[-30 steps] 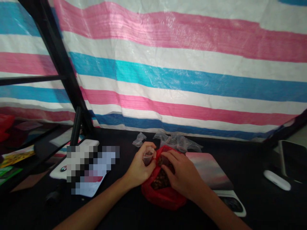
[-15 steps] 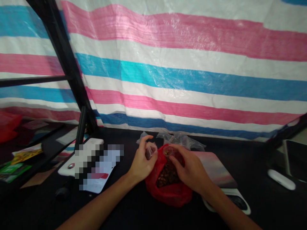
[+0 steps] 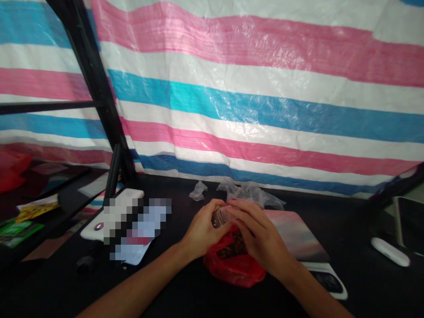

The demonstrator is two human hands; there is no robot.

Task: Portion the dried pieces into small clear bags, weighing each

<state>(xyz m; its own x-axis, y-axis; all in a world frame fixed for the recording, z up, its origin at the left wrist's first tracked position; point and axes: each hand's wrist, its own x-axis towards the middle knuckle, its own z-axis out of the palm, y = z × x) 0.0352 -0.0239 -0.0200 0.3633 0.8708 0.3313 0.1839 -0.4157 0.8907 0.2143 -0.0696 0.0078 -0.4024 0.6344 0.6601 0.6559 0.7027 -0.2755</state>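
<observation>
My left hand [image 3: 207, 229] is closed around a small clear plastic bag [image 3: 218, 217] above the left side of a red plastic bag [image 3: 235, 274]. My right hand [image 3: 261, 234] is brought up against it, fingers curved over a small clear cup [image 3: 228, 213] whose rim meets the clear bag. The cup looks tilted toward the left, though the fingers hide most of it. Dark brown seed-like pieces [image 3: 232, 249] fill the opened red bag beneath both hands.
Crumpled clear plastic bags [image 3: 248, 192] lie behind the hands, with a smaller crumpled clear piece [image 3: 198, 191] to their left. A pale pink-grey case [image 3: 294, 232] and a phone [image 3: 331, 282] are at right. A white device [image 3: 129, 196] stands left. Striped sheeting [image 3: 232, 101] hangs behind.
My right hand has moved left and slightly up with the clear cup, from above the brown pieces to the clear bag. My left hand has closed in toward it.
</observation>
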